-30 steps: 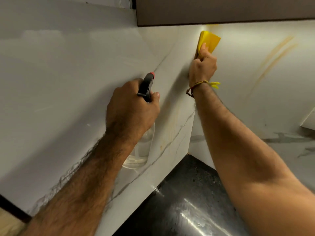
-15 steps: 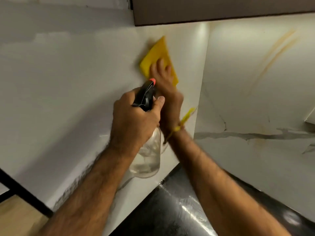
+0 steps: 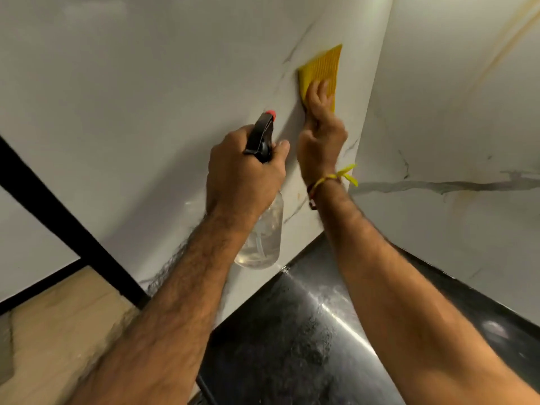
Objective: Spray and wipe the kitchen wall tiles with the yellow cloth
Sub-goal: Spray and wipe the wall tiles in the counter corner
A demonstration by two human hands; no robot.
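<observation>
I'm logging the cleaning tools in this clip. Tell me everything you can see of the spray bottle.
The spray bottle has a clear plastic-looking body, a black trigger head and a red nozzle tip pointing at the white marble-look wall tile. A little clear liquid sits at its bottom, and a dip tube shows inside. The left hand grips its neck, holding it upright above the black countertop.

Ribbed yellow cloth [image 3: 321,68] at one o'clock; white, grey-veined marble wall tiles [image 3: 146,97]; clear spray bottle [image 3: 264,235], black trigger, red nozzle; speckled black counter [image 3: 292,346].

A glossy black countertop [image 3: 292,340] meets the corner.
</observation>
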